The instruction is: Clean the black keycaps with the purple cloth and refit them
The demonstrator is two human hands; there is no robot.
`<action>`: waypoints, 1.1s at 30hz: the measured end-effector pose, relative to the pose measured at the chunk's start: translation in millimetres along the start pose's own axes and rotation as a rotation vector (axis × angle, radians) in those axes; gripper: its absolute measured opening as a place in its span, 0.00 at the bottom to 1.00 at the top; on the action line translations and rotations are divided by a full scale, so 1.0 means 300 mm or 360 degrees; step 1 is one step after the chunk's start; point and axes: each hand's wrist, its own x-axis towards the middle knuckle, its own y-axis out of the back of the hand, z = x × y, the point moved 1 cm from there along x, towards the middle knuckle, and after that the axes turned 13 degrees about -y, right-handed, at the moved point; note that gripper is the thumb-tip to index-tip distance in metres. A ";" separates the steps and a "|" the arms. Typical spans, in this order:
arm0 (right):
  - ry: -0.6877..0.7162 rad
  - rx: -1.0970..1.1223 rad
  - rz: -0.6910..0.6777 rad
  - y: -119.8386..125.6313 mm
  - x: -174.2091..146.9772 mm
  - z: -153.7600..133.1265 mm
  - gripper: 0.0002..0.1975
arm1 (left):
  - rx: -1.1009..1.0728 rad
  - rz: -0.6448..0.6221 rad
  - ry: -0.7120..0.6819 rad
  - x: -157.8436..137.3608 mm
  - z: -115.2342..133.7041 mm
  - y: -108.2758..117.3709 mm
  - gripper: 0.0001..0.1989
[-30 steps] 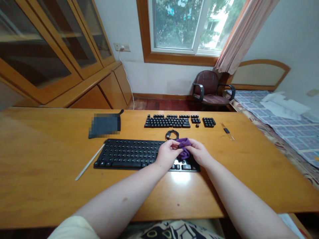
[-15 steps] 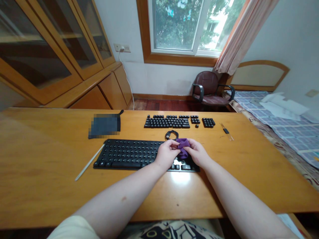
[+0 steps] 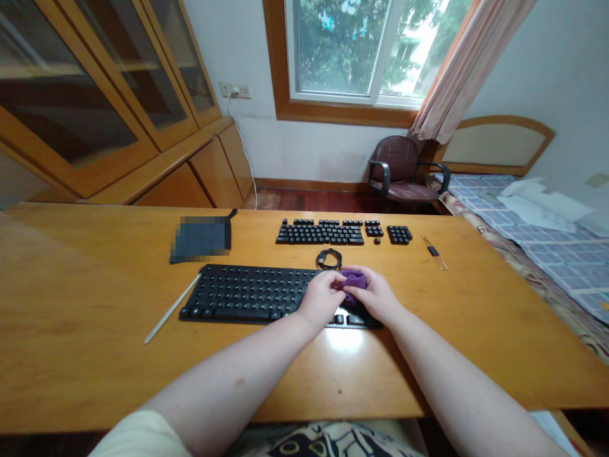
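Between my hands is a bunched purple cloth, held just over the right part of a black keyboard. My left hand pinches the cloth's left side, and my right hand grips it from the right, thumb pointing inward. Most of the keyboard's caps are off, leaving bare switch stems; some caps stay along its front row. My hands and forearms hide part of its right side. Just behind the hands lies a coiled black cable.
Loose black keycaps lie in rows at the back of the wooden desk. A wire keycap puller is at the right. A dark pouch and a thin white stick are at the left.
The purple cloth is more tightly bunched, and my right thumb has shifted left across it. Both hands stay over the keyboard's right part.
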 end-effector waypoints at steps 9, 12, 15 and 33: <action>-0.0045 0.0508 -0.0087 0.007 0.017 0.000 0.15 | -0.0239 0.0209 0.0136 0.015 -0.002 -0.001 0.12; -0.0073 0.0614 -0.0026 0.020 0.028 0.010 0.16 | -0.0292 0.0234 0.0100 0.012 -0.014 0.000 0.12; -0.0057 0.0411 0.0184 0.053 0.034 0.019 0.17 | -0.0263 0.0245 0.0100 0.010 -0.012 0.000 0.11; 0.0500 -0.0678 0.0095 0.059 -0.032 -0.059 0.23 | -0.0047 0.0131 -0.0105 -0.008 -0.006 0.004 0.09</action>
